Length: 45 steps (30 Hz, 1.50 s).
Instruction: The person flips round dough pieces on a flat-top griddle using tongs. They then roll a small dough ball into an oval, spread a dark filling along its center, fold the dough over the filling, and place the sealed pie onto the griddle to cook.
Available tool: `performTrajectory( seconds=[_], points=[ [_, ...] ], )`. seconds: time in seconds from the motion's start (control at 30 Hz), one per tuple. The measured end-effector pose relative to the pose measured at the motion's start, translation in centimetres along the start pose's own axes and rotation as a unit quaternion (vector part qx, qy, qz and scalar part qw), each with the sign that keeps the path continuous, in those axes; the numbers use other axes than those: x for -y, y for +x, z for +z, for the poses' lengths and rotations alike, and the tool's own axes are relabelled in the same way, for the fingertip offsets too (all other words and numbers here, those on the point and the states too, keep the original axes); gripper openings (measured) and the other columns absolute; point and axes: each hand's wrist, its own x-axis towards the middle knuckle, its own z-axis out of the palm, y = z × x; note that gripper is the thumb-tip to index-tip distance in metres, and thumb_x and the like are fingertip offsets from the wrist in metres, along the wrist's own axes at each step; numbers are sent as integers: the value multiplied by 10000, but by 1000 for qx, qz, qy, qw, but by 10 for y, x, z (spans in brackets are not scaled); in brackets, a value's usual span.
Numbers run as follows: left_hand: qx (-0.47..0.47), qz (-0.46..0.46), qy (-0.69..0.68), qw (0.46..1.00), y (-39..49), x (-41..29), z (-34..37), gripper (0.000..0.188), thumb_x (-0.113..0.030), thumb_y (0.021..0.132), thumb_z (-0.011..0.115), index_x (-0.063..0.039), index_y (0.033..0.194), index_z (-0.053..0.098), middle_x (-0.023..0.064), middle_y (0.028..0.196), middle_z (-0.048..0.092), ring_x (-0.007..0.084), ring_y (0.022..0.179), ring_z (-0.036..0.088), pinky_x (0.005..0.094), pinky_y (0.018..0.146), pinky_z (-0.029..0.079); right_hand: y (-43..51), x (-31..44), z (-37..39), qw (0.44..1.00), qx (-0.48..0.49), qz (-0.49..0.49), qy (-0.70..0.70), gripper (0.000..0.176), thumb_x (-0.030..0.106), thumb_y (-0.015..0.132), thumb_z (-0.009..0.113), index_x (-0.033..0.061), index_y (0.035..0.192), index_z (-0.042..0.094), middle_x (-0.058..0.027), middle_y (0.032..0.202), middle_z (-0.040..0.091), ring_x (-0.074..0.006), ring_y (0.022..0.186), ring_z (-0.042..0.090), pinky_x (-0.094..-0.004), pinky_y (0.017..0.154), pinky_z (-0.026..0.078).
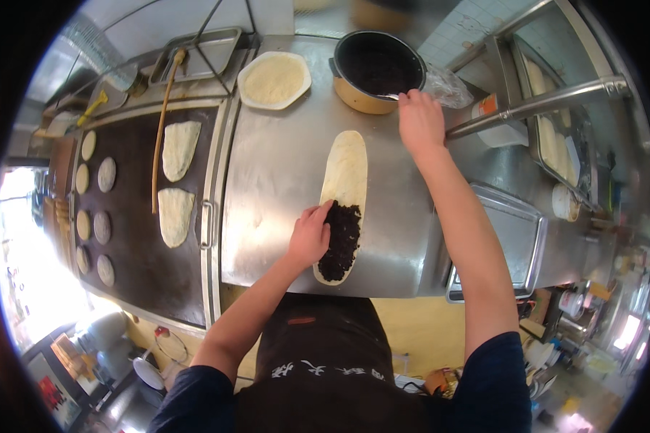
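Observation:
A long oval sheet of dough lies on the steel worktop before me. Dark, crumbly filling covers its near half. My left hand rests at the left edge of the filling, fingertips touching it and the dough; whether it grips anything cannot be made out. At the far right, my right hand holds the handle of a metal utensil at the rim of a deep pot. The pot has a black inside and a tan outside, with dark filling in it. The utensil's far end is hidden in the pot.
A white octagonal dish of pale crumbs stands left of the pot. The dark griddle at left bears several dough rounds, two larger dough pieces and a wooden stick. A metal tray lies at right, below a rail.

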Motion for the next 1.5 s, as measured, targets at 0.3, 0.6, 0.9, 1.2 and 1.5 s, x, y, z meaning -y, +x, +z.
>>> performTrajectory(
  seconds=[0.3,0.6,0.9,1.2,1.5],
  points=[
    [-31,53,49,997,64,7,-29,410,-52,961,659,-74,1370,668,136,1141,716,362,1059,675,476,943,529,-77,39,47,924,-131,78,351,269,117,947,698,96,1205,771,-113,1145,730,-326,1094,692,-449,948,549],
    [-51,96,35,993,157,5,-34,379,-34,940,680,-53,1318,688,161,1067,699,381,964,671,485,879,548,-15,73,157,924,-70,112,360,120,176,956,751,92,1040,766,-102,1043,726,-333,992,721,-452,849,574],
    [12,245,158,957,227,23,-33,211,-142,912,750,-120,1121,760,84,1131,711,309,1166,635,476,935,533,-45,60,121,824,103,107,546,196,148,1001,716,42,1161,678,-103,1158,749,-339,1080,710,-433,902,567],
    [110,282,63,951,78,-20,-80,178,-182,921,792,-115,1086,782,73,916,711,312,853,696,444,770,534,-184,72,22,863,67,-6,500,232,76,979,734,53,1210,730,-109,1132,738,-331,1047,696,-420,937,550],
    [2,262,146,954,-89,-16,-44,252,-108,844,745,-137,1095,745,9,1065,720,206,1014,714,365,878,532,-330,148,35,898,-114,-61,420,238,13,841,805,78,1068,773,-53,1022,704,-285,947,678,-433,891,520]
  ],
)
